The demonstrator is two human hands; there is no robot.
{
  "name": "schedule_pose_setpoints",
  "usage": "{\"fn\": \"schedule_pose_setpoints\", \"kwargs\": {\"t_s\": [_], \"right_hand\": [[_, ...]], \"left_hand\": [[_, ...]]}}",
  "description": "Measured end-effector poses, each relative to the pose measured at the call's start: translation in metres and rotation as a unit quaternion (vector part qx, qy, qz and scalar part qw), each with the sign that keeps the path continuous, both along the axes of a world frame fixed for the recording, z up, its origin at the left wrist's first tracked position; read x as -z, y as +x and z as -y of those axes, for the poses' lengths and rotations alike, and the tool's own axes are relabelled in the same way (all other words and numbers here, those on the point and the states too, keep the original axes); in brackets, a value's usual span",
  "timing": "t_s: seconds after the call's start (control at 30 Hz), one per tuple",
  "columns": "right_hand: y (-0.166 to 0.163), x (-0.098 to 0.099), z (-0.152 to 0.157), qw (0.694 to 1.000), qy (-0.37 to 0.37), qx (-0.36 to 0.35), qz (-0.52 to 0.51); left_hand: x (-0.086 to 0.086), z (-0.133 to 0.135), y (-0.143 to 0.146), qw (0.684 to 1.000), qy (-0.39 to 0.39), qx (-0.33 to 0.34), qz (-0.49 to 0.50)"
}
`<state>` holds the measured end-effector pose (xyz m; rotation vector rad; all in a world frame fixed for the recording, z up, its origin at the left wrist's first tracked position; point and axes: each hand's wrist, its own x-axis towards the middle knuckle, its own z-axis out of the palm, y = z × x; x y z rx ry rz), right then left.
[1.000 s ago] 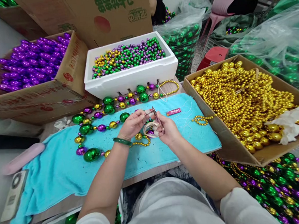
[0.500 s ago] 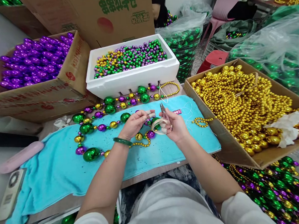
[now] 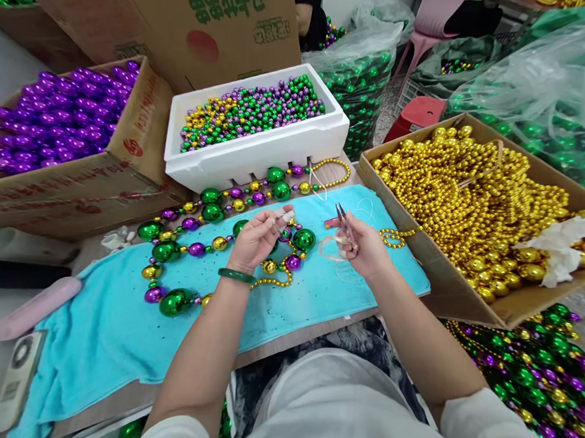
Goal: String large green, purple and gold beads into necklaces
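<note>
Now the hands have drawn apart. The left hand [image 3: 256,238] closes its fingers on a thread above the bead necklace [image 3: 175,302] on the turquoise towel [image 3: 129,324]. The right hand [image 3: 364,247] grips the snips [image 3: 341,214]. Behind, a foam box [image 3: 258,151] holds mixed beads. One carton [image 3: 70,194] holds purple beads, and another carton [image 3: 529,306] holds gold strands.

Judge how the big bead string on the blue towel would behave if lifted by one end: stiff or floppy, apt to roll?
Probably floppy: the bead string lies in loose curves, so it would likely dangle and swing. Its round, glossy beads look apt to roll and slip on a bare surface, though the towel seems to steady them.
</note>
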<state>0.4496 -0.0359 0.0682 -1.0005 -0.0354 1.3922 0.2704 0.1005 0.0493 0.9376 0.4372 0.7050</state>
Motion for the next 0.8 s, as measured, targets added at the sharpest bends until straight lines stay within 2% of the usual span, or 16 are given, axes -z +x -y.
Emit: {"fn": "schedule_pose_setpoints", "kwargs": {"t_s": [0.1, 0.23, 0.5, 0.63, 0.8], "right_hand": [[0.000, 0.002, 0.007, 1.000, 0.003, 0.009, 0.015], [-0.015, -0.001, 0.009, 1.000, 0.015, -0.017, 0.009], [-0.051, -0.012, -0.013, 0.991, 0.054, -0.095, -0.080], [-0.062, -0.017, -0.027, 0.991, 0.025, -0.085, -0.101], [-0.065, -0.016, -0.034, 0.991, 0.035, -0.066, -0.113]], "left_hand": [[-0.002, 0.000, -0.001, 0.999, -0.015, -0.026, 0.011], [-0.007, 0.004, 0.001, 0.998, -0.038, -0.049, 0.022], [-0.011, 0.015, 0.007, 0.997, -0.050, -0.055, 0.035], [-0.015, 0.020, 0.007, 0.997, -0.053, -0.052, 0.016], [-0.015, 0.021, 0.004, 0.997, -0.058, -0.042, 0.009]]}}
